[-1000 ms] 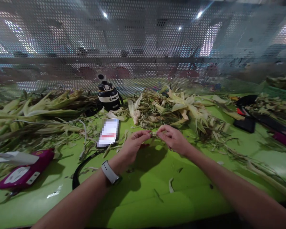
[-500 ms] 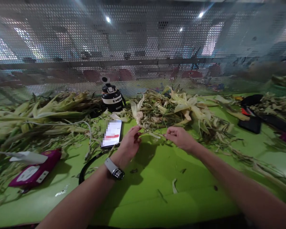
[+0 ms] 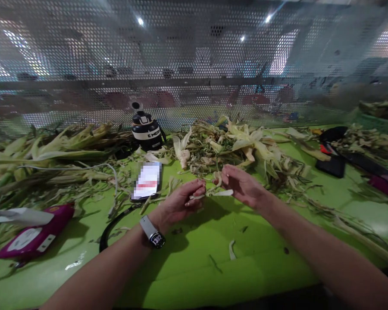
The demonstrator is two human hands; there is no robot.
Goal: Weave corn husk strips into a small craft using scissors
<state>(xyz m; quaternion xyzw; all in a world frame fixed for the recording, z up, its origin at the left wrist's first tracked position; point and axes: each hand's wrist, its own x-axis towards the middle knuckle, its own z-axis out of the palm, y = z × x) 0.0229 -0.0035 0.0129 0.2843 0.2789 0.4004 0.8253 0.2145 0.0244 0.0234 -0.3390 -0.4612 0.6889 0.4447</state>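
Note:
My left hand (image 3: 183, 200), with a grey-strapped watch on its wrist, is closed with its fingertips pinched on a thin, pale green plant strip (image 3: 223, 193). Facing it across a small gap, my right hand (image 3: 244, 185) pinches the curled upper part of the strip between thumb and finger. Both hands are just above the green tabletop (image 3: 207, 254). Behind them lies a heap of corn husks and stringy plant scraps (image 3: 203, 146). At its near edge sits a husk piece with a pale, knobbly stub (image 3: 183, 158).
A phone (image 3: 147, 180) with a lit screen lies left of my hands, near a black drink bottle (image 3: 147, 133). Farther left are a purple tissue pack (image 3: 35, 237) and more husks (image 3: 67, 148). A dark phone (image 3: 331, 165) is at right. A perforated metal panel (image 3: 194, 56) stands behind.
My left hand has moved right and my right hand has turned, its fingers rising slightly. The plant strip has come nearer, away from the heap. The whole view has shifted slightly.

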